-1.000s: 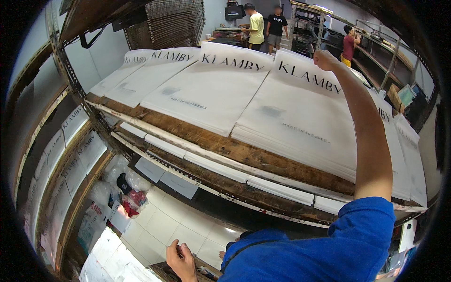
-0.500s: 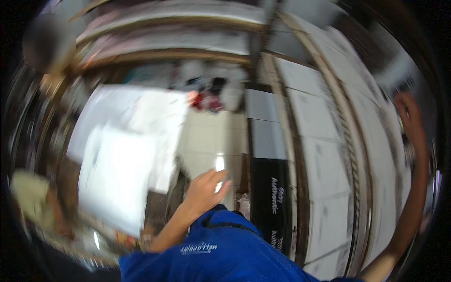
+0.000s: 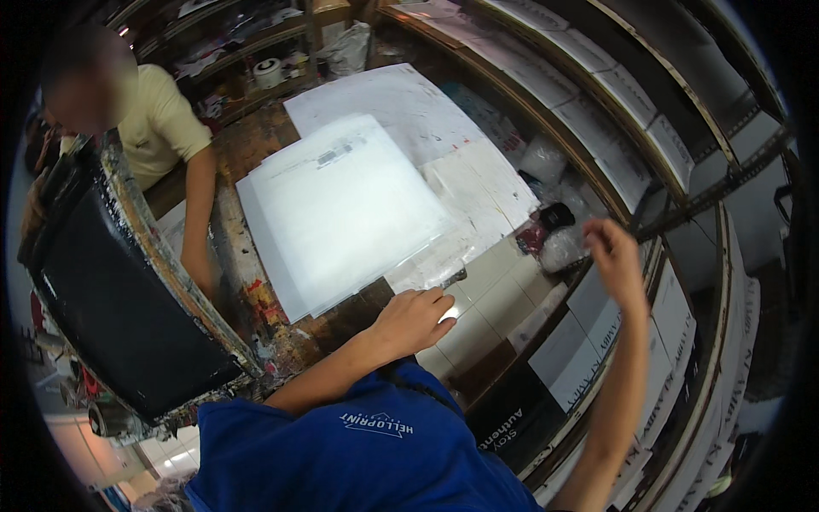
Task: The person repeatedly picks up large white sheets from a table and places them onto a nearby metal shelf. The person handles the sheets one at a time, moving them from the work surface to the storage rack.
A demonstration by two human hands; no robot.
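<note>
One pile of thin, translucent white sheets (image 3: 345, 218) lies at ten o'clock from the centre of my view, flat on a larger white covering (image 3: 486, 188) over the stained worktop (image 3: 247, 149). To handle that pile well, I would square its fanned left edge first, then slide flat fingers under the edge at six o'clock and set the thumb lightly on top; film this glossy will probably cling and slip, so I would want both palms supporting it, level and without pinching a crease. I would also stay clear of the tilted, dark framed panel (image 3: 128, 290) at nine o'clock and of the co-worker's forearm (image 3: 199, 226) just beside the pile, since a corner could catch there. As for pose, the left forearm reaches in from seven o'clock, wrist nearly level, back of the left hand (image 3: 414, 320) upward, fingers relaxed, half curled and aimed toward three o'clock, thumb apart; I see nothing in it, and I cannot tell whether it touches the worktop edge. The right forearm rises steeply from five o'clock, and the right hand (image 3: 614, 260) hangs at three o'clock, fingers loosely bent inward, a little blurred, apparently without any load, near the shelved white sheets (image 3: 674, 320) at four o'clock.
</note>
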